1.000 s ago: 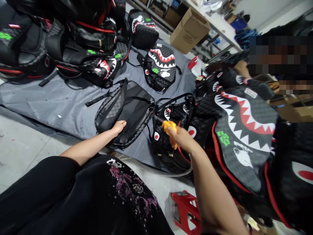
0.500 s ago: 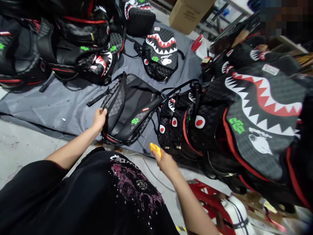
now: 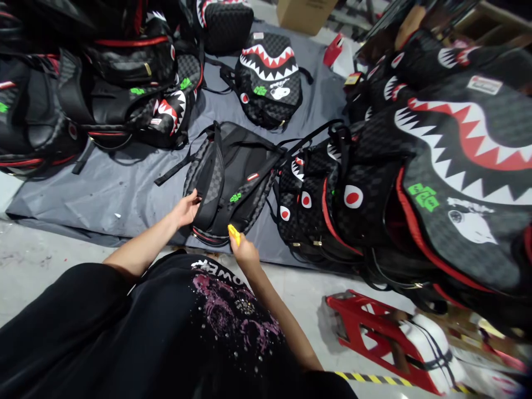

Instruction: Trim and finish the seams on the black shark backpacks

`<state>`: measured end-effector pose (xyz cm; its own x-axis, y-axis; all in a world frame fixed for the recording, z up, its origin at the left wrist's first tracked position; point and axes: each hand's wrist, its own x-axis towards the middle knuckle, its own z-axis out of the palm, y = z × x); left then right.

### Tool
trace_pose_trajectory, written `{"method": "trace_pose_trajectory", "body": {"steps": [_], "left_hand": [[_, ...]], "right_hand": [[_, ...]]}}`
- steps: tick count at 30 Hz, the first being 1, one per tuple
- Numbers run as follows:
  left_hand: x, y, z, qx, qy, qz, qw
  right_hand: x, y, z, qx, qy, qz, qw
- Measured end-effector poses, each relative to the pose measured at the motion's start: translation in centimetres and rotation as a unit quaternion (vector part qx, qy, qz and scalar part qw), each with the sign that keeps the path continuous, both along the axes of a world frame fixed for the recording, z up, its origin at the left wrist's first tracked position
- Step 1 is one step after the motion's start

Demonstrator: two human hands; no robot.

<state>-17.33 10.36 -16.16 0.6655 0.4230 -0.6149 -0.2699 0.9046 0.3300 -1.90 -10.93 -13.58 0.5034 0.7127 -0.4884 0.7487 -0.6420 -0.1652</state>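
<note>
A black-and-grey checkered backpack (image 3: 226,183) lies back side up on the grey sheet, its shoulder straps on top and a green mark on one strap. At its lower left side, my left hand (image 3: 186,210) is closed on the edge, with some fingers hidden by the bag. My right hand (image 3: 246,254) is closed around a small yellow tool (image 3: 235,234), whose kind I cannot make out. The tool is over the bag's near edge, by the red-trimmed zipper (image 3: 210,238); whether they touch is unclear.
A shark-mouth backpack (image 3: 270,80) lies farther back on the grey sheet (image 3: 141,194). Piled backpacks (image 3: 112,105) are at left, and a row of them (image 3: 453,166) is at right. A red-and-white object (image 3: 386,338) stands on the floor. A cardboard box (image 3: 305,15) is behind.
My right hand has moved left with the yellow tool, from beside the backpack to its near edge. My left hand remains at the bag's left side. The view has shifted slightly.
</note>
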Motion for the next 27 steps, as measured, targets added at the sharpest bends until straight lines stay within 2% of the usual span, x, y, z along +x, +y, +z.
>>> {"method": "trace_pose_trajectory", "body": {"steps": [2,5,8,12,16,23,27], "left_hand": [[-0.2,0.3,-0.7,0.002,-0.033,-0.003,0.999],[-0.6,0.8,-1.8,-0.004,-0.077,-0.014,0.997],[-0.8,0.9,-2.4,-0.013,-0.098,-0.023,0.995],[-0.1,0.6,-1.9,0.003,-0.11,-0.013,0.994],[0.9,0.6,-1.4,0.01,-0.108,-0.011,0.994],[1.7,1.1,-2.2,0.011,-0.099,-0.005,0.995],[2.3,0.7,-2.0,0.023,-0.103,-0.001,0.994]], "right_hand": [[0.5,-0.4,-0.3,0.002,-0.043,-0.015,0.999],[1.6,-2.5,-0.6,-0.016,-0.101,-0.083,0.991],[1.9,-3.4,-0.9,-0.031,-0.101,-0.119,0.987],[1.4,-2.4,-1.2,-0.027,-0.103,-0.124,0.987],[1.7,-2.3,-0.7,-0.02,-0.094,-0.129,0.987],[1.9,-3.1,0.0,-0.028,-0.07,-0.155,0.985],[2.2,-2.7,0.1,-0.025,-0.051,-0.173,0.983]]}}
